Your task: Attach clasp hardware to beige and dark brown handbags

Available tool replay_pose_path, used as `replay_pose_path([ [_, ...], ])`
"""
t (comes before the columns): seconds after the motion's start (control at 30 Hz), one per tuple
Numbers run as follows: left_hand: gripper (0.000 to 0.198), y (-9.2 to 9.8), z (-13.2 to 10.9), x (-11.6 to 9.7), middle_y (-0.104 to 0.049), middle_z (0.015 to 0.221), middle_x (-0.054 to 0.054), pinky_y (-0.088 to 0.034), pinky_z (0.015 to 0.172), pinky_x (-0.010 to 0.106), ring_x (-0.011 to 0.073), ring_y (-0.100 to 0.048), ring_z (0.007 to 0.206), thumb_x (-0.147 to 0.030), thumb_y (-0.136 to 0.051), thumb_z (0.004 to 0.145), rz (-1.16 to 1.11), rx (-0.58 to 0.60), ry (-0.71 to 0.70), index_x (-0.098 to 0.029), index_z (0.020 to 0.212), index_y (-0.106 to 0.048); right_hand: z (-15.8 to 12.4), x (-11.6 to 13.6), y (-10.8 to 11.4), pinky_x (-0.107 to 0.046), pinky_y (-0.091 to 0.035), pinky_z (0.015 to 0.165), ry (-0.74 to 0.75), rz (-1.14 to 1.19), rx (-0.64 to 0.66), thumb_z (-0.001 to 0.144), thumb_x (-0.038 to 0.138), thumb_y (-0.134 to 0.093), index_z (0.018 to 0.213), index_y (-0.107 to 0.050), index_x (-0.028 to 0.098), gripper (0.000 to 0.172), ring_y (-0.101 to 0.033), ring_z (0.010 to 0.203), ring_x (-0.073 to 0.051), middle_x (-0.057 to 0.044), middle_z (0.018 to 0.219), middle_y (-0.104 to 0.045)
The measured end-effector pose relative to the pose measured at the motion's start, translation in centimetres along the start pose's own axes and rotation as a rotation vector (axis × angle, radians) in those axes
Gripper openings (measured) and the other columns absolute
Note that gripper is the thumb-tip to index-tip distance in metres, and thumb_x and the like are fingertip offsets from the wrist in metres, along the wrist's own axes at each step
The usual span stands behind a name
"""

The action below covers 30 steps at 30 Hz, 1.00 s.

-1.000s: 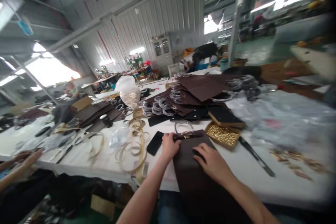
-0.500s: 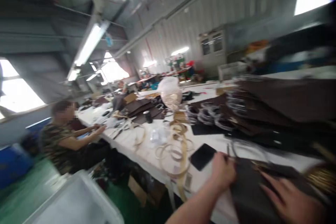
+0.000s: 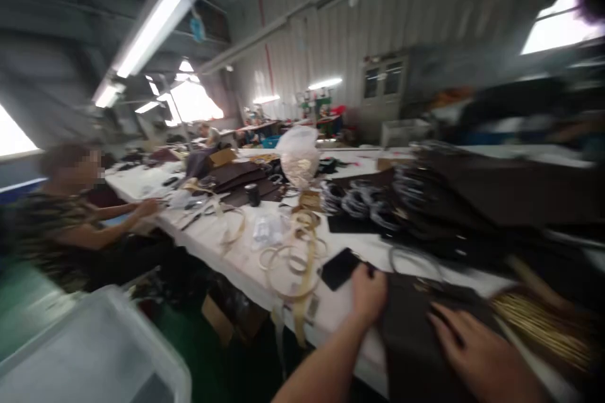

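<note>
From here I see a dark brown sheet on the near side of the desk. The left hand is at its edge; I can't tell if that grip pinches it. The right hand lies on it, thumb and finger apart. A black phone, curly tan ribbon, gold bits and a big brown pile crowd around.

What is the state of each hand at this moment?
Left hand: fingers curled at the brown sheet; whether it grips cannot be told.
Right hand: partly open, over the sheet.
</note>
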<state>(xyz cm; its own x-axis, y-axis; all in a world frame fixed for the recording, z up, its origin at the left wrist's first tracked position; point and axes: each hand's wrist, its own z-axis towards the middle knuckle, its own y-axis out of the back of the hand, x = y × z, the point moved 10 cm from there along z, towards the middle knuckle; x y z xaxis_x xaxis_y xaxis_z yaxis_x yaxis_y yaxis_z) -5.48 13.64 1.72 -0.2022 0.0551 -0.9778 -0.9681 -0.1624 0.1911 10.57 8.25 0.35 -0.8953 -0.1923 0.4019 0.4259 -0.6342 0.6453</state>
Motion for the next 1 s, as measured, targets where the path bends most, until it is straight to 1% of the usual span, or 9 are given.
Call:
replay_pose_path([
  [0.1, 0.017, -0.2, 0.2, 0.6, -0.07, 0.079, 0.009, -0.048, 0.081, 0.034, 0.0239, -0.061, 0.082, -0.029, -0.062, 0.088, -0.003, 0.045, 0.025, -0.021, 0.072, -0.063, -2.3, -2.9, 6.4, -0.046, -0.058, 0.102, -0.021, -0.084, 0.232, 0.112, 0.045, -0.048, 0.137, -0.079, 0.024, 0.045, -0.075, 0.11, -0.034, -0.016, 0.119, -0.078],
  [0.17, 0.022, -1.3, 1.2, 2.4, -0.068, 0.077, 0.007, -0.045, 0.079, 0.034, 0.0236, -0.059, 0.082, -0.033, -0.063, 0.09, -0.018, 0.086, 0.026, -0.021, 0.072, -0.062, -2.2, -3.6, 7.8, -0.043, -0.056, 0.101, -0.111, -0.092, 0.355, 0.115, 0.043, -0.047, 0.143, -0.075, 0.025, 0.044, -0.074, 0.11, -0.032, -0.013, 0.119, -0.078],
  [0.3, 0.029, -2.7, 2.0, 4.8, -0.065, 0.074, 0.005, -0.041, 0.074, 0.033, 0.0231, -0.056, 0.077, -0.044, -0.066, 0.092, -0.018, 0.103, -0.008, -0.021, 0.076, -0.065, 0.2, -4.9, 6.7, -0.036, -0.054, 0.093, -0.265, -0.109, 0.444, 0.113, 0.045, -0.058, 0.148, -0.071, 0.024, 0.043, -0.073, 0.104, -0.027, -0.008, 0.116, -0.076],
  [0.5, 0.034, -2.7, 2.3, 5.5, -0.067, 0.072, 0.004, -0.041, 0.071, 0.031, 0.0218, -0.057, 0.074, -0.05, -0.07, 0.089, 0.012, 0.124, -0.018, -0.018, 0.077, -0.07, 1.5, -5.2, 6.1, -0.04, -0.049, 0.103, -0.267, -0.168, 0.448, 0.115, 0.044, -0.058, 0.169, -0.051, 0.02, 0.059, -0.07, 0.118, -0.032, -0.015, 0.139, -0.071],
  [0.67, 0.03, -3.6, 2.7, 5.8, -0.064, 0.071, 0.003, -0.038, 0.07, 0.03, 0.0208, -0.054, 0.076, -0.045, -0.068, 0.09, 0.002, 0.129, 0.015, -0.019, 0.074, -0.067, 1.9, -5.4, 5.7, -0.038, -0.049, 0.105, -0.302, -0.181, 0.429, 0.117, 0.045, -0.059, 0.17, -0.052, 0.023, 0.058, -0.071, 0.123, -0.032, -0.015, 0.144, -0.072],
  [0.8, 0.029, -2.2, 1.9, 3.5, -0.054, 0.065, 0.0, -0.034, 0.069, 0.03, 0.0187, -0.046, 0.072, -0.037, -0.065, 0.089, 0.014, 0.099, 0.032, -0.022, 0.066, -0.058, 2.6, -3.9, 4.8, -0.034, -0.051, 0.098, -0.274, -0.147, 0.426, 0.118, 0.041, -0.053, 0.142, -0.075, 0.026, 0.036, -0.074, 0.119, -0.028, -0.011, 0.136, -0.079],
  [0.87, 0.028, -1.0, 1.0, 2.0, -0.053, 0.064, 0.001, -0.035, 0.068, 0.03, 0.018, -0.046, 0.07, -0.031, -0.064, 0.087, 0.032, 0.076, 0.031, -0.022, 0.062, -0.054, 2.4, -3.5, 4.8, -0.034, -0.051, 0.091, -0.265, -0.157, 0.385, 0.117, 0.041, -0.052, 0.128, -0.082, 0.025, 0.036, -0.076, 0.111, -0.029, -0.011, 0.128, -0.082],
  [0.93, 0.021, -0.4, 0.7, 1.5, -0.06, 0.067, 0.002, -0.037, 0.068, 0.029, 0.0181, -0.05, 0.07, -0.027, -0.065, 0.083, 0.048, 0.055, 0.027, -0.021, 0.064, -0.059, 1.9, -4.8, 4.2, -0.037, -0.049, 0.083, -0.297, -0.195, 0.344, 0.114, 0.048, -0.057, 0.123, -0.085, 0.026, 0.036, -0.077, 0.095, -0.031, -0.014, 0.108, -0.084],
  [1.0, 0.012, -0.3, 1.4, 2.5, -0.068, 0.074, 0.004, -0.041, 0.07, 0.029, 0.0188, -0.055, 0.073, -0.025, -0.067, 0.081, 0.054, 0.02, 0.021, -0.019, 0.07, -0.066, 1.7, -7.2, 2.4, -0.042, -0.043, 0.073, -0.331, -0.196, 0.343, 0.11, 0.055, -0.065, 0.12, -0.087, 0.026, 0.038, -0.072, 0.078, -0.034, -0.018, 0.093, -0.082],
])
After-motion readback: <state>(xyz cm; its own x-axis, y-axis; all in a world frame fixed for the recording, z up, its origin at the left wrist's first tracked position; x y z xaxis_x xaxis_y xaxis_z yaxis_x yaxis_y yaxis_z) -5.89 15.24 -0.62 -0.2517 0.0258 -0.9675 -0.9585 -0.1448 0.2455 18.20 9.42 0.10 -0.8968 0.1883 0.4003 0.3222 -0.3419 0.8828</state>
